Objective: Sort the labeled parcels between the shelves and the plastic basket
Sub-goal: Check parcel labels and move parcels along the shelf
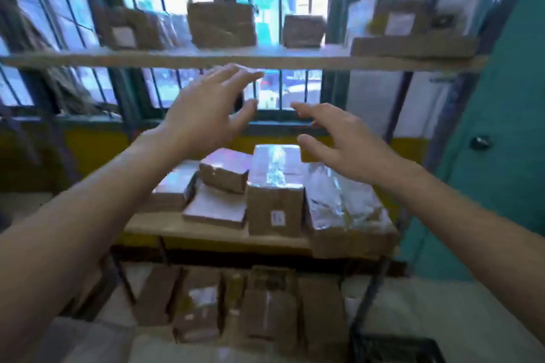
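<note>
Head view, blurred by motion. Two bare forearms reach forward from 8 and 4 o'clock toward the middle of the frame. The left hand (206,109) is raised at 10 o'clock with its back to the camera. Its fingers (236,74) are spread, the thumb apart, the tips just under the top shelf (147,60), and it holds nothing. The right hand (339,138) hangs lower at 2 o'clock, fingers loosely spread, thumb out, also holding nothing.

Below the hands, the tall parcel (275,200) stands on the middle shelf (177,228). A small tilted parcel (225,171) is at its 9 o'clock and a wide taped parcel (345,215) at its 3 o'clock. The upper parcels (221,25) stand along the top shelf at 12 o'clock, and the lower parcels (265,303) lie at 6 o'clock. The dark plastic basket (395,348) shows at 5 o'clock.
</note>
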A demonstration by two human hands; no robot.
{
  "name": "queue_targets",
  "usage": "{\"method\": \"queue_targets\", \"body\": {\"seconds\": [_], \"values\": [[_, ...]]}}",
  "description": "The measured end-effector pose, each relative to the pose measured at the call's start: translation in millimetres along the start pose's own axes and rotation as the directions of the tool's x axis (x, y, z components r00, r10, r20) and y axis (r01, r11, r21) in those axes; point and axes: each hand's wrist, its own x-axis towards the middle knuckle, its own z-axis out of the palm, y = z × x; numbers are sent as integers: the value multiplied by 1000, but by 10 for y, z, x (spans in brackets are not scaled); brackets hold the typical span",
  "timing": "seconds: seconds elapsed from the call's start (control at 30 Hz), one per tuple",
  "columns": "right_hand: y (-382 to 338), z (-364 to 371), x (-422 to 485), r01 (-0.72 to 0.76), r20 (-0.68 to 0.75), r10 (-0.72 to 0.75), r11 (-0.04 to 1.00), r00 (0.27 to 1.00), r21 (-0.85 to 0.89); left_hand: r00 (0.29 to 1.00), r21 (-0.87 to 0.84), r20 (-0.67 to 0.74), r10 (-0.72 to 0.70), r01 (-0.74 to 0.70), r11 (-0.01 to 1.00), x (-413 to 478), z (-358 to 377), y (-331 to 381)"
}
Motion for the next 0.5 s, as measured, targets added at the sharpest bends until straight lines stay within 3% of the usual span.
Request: {"method": "queue_targets", "body": {"seconds": [0.17,0.3,0.5], "values": [[-438,1,1088,-26,-39,19,985,999,-169,998,110,-28,-61,63,992,186,-613,-900],[-310,-153,1612,-120,-30,117,940,993,-318,992,130,89,-87,75,989,579,-644,-1308],[187,-229,2129,-281,47,336,849,941,-447,978,-29,206,16,-11,1000,1222,-163,-1566]]}}
